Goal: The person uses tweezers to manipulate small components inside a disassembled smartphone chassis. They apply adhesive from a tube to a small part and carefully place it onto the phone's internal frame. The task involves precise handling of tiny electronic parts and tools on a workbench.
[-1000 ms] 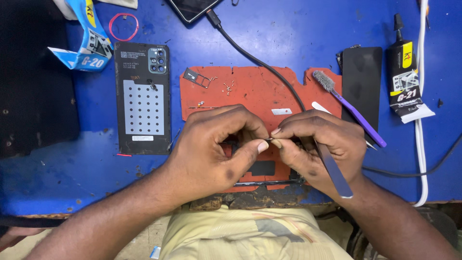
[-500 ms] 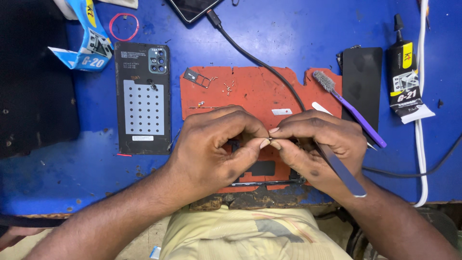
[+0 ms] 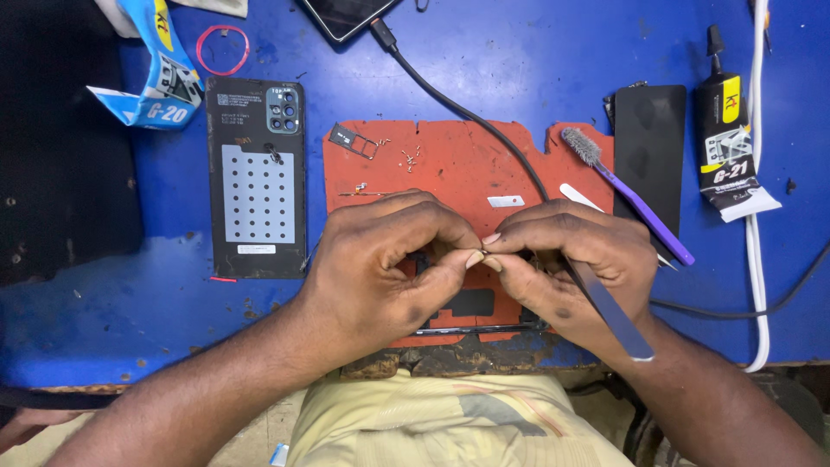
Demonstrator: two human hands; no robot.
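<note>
Now, left hand, right hand, pinching tiny part between fingertips

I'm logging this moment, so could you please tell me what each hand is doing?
Left hand: fingers pinched shut on something tiny; what, cannot be told.
Right hand: fingers pinched at the same spot, holding a flat metal tool.
</note>
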